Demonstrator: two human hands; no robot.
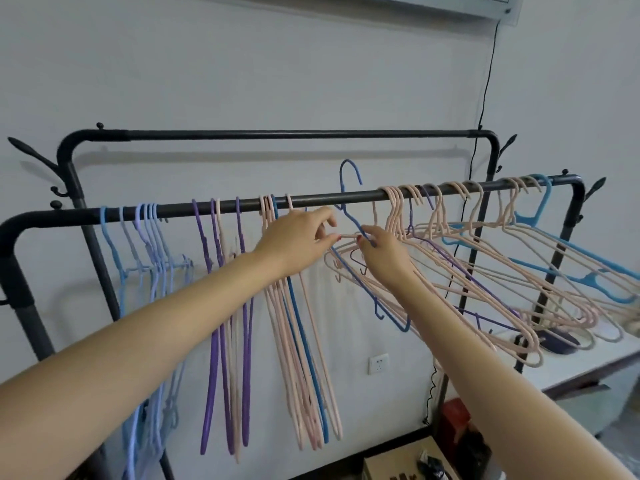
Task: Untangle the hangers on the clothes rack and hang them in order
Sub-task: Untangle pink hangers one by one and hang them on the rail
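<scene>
A black clothes rack has a front rail (pixel 311 199) running across the view. Light blue hangers (pixel 152 258) hang at its left, then purple ones (pixel 214 306), then a pink group with one blue hanger (pixel 298 341). Right of the middle, a tangle of pink hangers (pixel 467 271) with purple and blue ones spreads out sideways. A dark blue hanger (pixel 349 188) is lifted, its hook above the rail. My right hand (pixel 381 251) grips this blue hanger just below the rail. My left hand (pixel 298 237) pinches the end of a pink hanger (pixel 346 236) beside it.
A second, higher rail (pixel 298 134) runs behind, near the white wall. A black cable (pixel 485 98) hangs down the wall at the right. A white table (pixel 588 362) stands at the lower right. A cardboard box (pixel 398 462) and a red object (pixel 457 414) sit on the floor.
</scene>
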